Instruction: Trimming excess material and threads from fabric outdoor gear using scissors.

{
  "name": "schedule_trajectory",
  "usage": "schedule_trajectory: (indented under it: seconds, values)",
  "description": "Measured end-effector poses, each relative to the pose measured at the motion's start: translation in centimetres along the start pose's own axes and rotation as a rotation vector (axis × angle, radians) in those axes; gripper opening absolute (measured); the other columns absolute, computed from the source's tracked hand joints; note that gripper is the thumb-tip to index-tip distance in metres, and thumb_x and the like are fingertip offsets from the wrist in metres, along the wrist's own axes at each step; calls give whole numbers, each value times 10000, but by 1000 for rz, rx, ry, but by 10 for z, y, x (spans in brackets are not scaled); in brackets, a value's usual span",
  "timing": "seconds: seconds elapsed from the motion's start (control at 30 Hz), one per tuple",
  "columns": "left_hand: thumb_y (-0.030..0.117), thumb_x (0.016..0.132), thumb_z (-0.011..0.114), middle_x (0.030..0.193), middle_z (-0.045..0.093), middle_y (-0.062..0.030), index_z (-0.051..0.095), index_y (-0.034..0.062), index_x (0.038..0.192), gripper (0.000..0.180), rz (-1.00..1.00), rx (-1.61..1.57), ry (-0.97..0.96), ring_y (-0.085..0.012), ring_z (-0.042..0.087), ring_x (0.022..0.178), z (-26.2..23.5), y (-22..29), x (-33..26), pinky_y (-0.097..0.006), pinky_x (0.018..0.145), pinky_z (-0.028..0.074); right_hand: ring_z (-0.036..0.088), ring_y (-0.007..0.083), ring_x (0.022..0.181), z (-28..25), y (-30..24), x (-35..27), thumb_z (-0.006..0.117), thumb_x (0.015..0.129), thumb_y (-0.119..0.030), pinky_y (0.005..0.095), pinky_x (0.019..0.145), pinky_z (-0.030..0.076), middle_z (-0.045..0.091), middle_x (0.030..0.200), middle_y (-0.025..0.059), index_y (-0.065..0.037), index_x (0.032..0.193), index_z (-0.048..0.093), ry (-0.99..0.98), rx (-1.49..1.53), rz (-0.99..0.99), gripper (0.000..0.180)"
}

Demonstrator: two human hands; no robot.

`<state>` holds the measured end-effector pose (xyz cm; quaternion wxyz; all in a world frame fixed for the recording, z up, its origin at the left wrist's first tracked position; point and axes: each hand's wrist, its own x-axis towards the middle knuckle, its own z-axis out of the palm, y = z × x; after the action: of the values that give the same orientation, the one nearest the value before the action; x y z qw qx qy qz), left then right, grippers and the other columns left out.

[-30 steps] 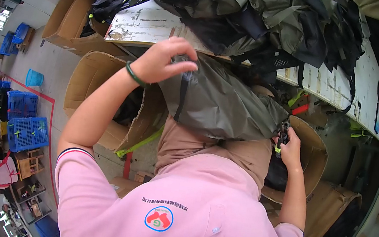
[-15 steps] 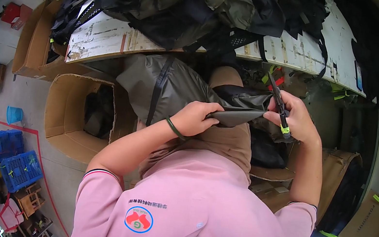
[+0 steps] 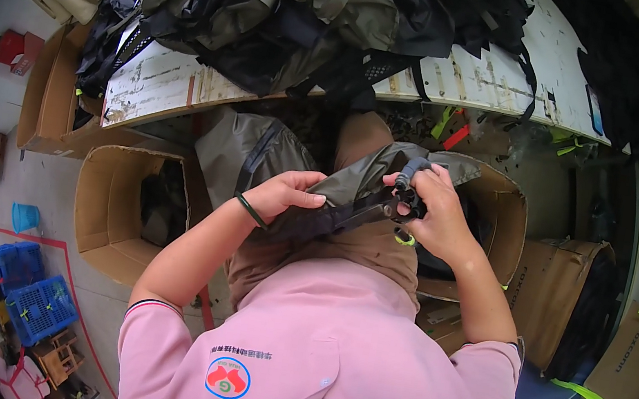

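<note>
A dark olive-grey coated fabric piece (image 3: 243, 155) with a black strap lies over my lap. My left hand (image 3: 285, 194) is closed on its near edge, thumb on top. My right hand (image 3: 439, 217) is closed round the black handles of a pair of scissors (image 3: 409, 195), over the right part of the fabric. The blades seem to point left along a black edge of the fabric, but they blend into it. A yellow-green bit (image 3: 405, 237) hangs below the right hand.
A white worktable (image 3: 163, 85) ahead bears a heap of similar dark fabric pieces (image 3: 297, 15). An open carton (image 3: 108, 201) stands at my left, another (image 3: 506, 219) by my right knee. Further cartons (image 3: 553, 292) are on the right, blue crates (image 3: 39, 306) far left.
Both hands have moved left and slightly nearer me. The scissors, upright before, have swung round toward the left. The fabric has been shifted and now spreads under the right hand.
</note>
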<state>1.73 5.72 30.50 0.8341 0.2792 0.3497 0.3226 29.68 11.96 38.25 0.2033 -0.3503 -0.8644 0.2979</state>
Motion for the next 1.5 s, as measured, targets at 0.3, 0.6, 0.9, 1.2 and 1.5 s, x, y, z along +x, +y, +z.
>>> schedule_trajectory:
  seconds: [0.3,0.6,0.9,1.2,1.5]
  values:
    - [23,914,568,1135,642,-46,531,-25,1261,352,-37,-160,-2,-114,606,1036,-5,8,-9,-274,970,449,577,248,791,25,19,18,740,720,7,357,721,481,622,790,88,-20,838,518,-24,174,201,253]
    - [46,863,602,893,663,25,676,5,1006,166,-234,734,388,-71,570,837,-118,12,-149,-232,782,460,585,261,720,8,26,29,798,722,-53,358,692,493,603,777,89,-13,881,532,55,178,211,313]
    - [135,818,714,960,704,-69,676,1,1031,254,-986,1395,840,-146,643,855,-283,-108,-415,-302,799,532,635,213,730,-47,9,198,807,741,-114,327,679,495,653,819,98,-20,968,570,561,96,-9,341]
    - [206,861,704,1062,675,-127,608,-27,1150,384,497,1092,1137,-194,638,962,-203,166,-187,-317,874,505,669,311,878,-89,42,318,768,748,-173,432,846,424,695,855,61,-83,1009,580,632,-328,163,334]
    - [349,792,746,1215,613,-238,576,2,1224,580,910,968,1575,-324,592,1135,-186,323,-47,-377,963,453,529,231,652,-121,-46,166,771,756,-73,328,639,437,556,731,111,-16,873,528,379,52,9,275]
